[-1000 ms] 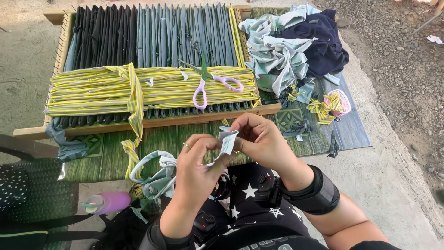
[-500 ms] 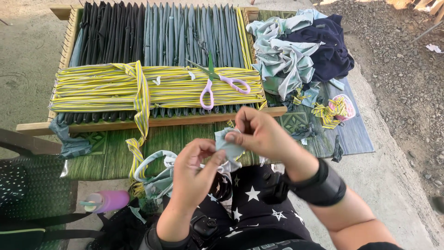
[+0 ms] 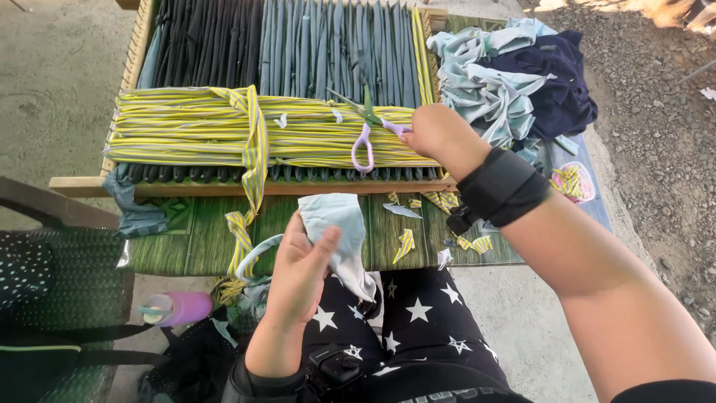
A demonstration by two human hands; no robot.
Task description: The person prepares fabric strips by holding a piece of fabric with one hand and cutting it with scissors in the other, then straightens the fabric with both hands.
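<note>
The pale blue fabric strip [image 3: 337, 227] is pinched in the left hand [image 3: 298, 272], thumb pressed over its folded top, held up above the lap in front of the green striped mat [image 3: 201, 239] while its tail droops toward the star-print trousers [image 3: 418, 328]. Out ahead, the right hand [image 3: 436, 134] is on the lilac-handled scissors [image 3: 369, 134], fingers curled at one handle loop, the scissors lying on the yellow striped woven band [image 3: 186, 138] across the wooden loom frame [image 3: 224, 186]. Off to the right sits a heap of pale and navy cloth [image 3: 514, 82], near a small round pink container [image 3: 573, 181] of yellow scraps, and a pink bottle [image 3: 179, 307] lies at lower left.
</note>
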